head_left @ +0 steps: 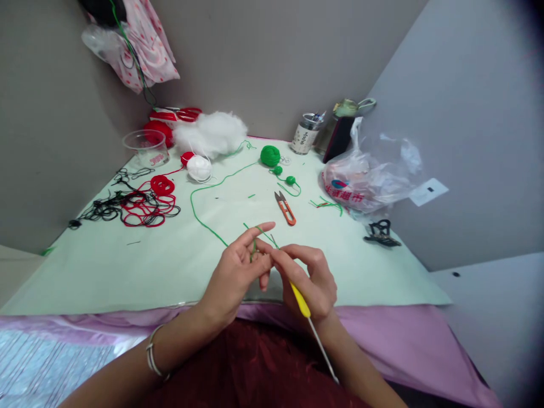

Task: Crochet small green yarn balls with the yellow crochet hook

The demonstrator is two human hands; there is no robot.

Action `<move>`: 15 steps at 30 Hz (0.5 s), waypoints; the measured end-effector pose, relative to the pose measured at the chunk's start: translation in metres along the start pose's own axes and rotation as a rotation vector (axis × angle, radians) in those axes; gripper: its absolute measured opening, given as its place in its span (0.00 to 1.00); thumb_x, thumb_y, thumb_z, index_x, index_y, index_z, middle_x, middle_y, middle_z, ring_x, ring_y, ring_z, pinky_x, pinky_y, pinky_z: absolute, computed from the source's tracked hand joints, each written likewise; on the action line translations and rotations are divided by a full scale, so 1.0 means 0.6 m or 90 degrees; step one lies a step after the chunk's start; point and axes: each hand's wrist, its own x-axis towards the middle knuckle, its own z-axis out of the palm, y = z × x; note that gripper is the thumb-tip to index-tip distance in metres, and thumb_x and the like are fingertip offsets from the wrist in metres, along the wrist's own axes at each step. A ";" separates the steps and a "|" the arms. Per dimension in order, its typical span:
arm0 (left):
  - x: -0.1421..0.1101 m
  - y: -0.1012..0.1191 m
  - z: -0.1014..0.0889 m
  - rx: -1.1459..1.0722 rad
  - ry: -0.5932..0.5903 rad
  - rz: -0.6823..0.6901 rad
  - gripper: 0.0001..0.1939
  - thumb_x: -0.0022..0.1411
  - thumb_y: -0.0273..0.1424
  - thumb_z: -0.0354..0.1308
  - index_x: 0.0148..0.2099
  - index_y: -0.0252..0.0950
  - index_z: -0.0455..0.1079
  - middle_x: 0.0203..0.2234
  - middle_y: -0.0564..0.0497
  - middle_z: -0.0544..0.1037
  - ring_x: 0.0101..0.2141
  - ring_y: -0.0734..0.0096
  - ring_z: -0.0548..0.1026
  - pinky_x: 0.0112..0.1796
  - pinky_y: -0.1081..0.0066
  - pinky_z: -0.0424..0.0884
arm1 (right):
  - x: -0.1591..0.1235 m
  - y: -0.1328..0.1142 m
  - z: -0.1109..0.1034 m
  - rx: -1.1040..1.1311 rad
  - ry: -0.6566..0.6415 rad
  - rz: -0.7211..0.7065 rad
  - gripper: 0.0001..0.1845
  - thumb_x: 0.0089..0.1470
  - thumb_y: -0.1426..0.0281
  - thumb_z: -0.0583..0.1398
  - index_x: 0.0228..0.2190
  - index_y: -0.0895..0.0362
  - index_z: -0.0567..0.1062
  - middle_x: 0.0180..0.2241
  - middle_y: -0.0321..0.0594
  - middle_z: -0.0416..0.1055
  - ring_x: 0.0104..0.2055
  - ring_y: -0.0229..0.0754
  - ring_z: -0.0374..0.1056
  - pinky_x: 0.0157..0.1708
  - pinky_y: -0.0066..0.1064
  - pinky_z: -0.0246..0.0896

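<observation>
My left hand (240,266) is closed on green yarn (211,229), with the index finger stretched out and the strand running over it. The thumb pinches near the tips of my right hand (308,277). That hand grips a crochet hook with a yellow handle (301,299), its metal shaft slanting down toward my lap. The hook's working tip shows just above the fingers, beside the yarn. Any stitches between the fingertips are too small to make out. The strand trails across the table to a green yarn ball (270,155).
Orange thread snips (285,208) lie beyond my hands. Two small green balls (290,180) are near the yarn ball. To the left are tangled black and red yarn (148,207), a plastic cup (148,150) and white stuffing (210,133). At right sit a plastic bag (365,175) and a black hair clip (381,232).
</observation>
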 end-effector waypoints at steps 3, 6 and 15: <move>0.005 0.007 -0.008 -0.097 -0.045 -0.098 0.25 0.59 0.31 0.73 0.58 0.32 0.77 0.19 0.63 0.64 0.16 0.87 0.52 0.17 0.81 0.51 | 0.006 0.001 -0.001 0.125 0.027 0.132 0.16 0.66 0.76 0.61 0.49 0.47 0.82 0.41 0.42 0.80 0.42 0.45 0.77 0.39 0.38 0.75; 0.007 0.014 -0.012 -0.118 -0.048 -0.083 0.20 0.59 0.29 0.73 0.54 0.33 0.80 0.20 0.63 0.64 0.16 0.89 0.49 0.17 0.81 0.47 | 0.023 0.000 -0.006 0.341 0.073 0.292 0.12 0.70 0.72 0.57 0.42 0.51 0.82 0.33 0.39 0.77 0.33 0.42 0.74 0.34 0.36 0.72; 0.002 0.003 0.001 -0.043 -0.014 -0.042 0.24 0.56 0.32 0.76 0.54 0.37 0.81 0.25 0.58 0.74 0.16 0.88 0.56 0.17 0.79 0.49 | 0.014 -0.004 0.002 0.158 0.023 0.156 0.16 0.65 0.77 0.62 0.47 0.47 0.83 0.42 0.41 0.81 0.42 0.45 0.78 0.40 0.38 0.76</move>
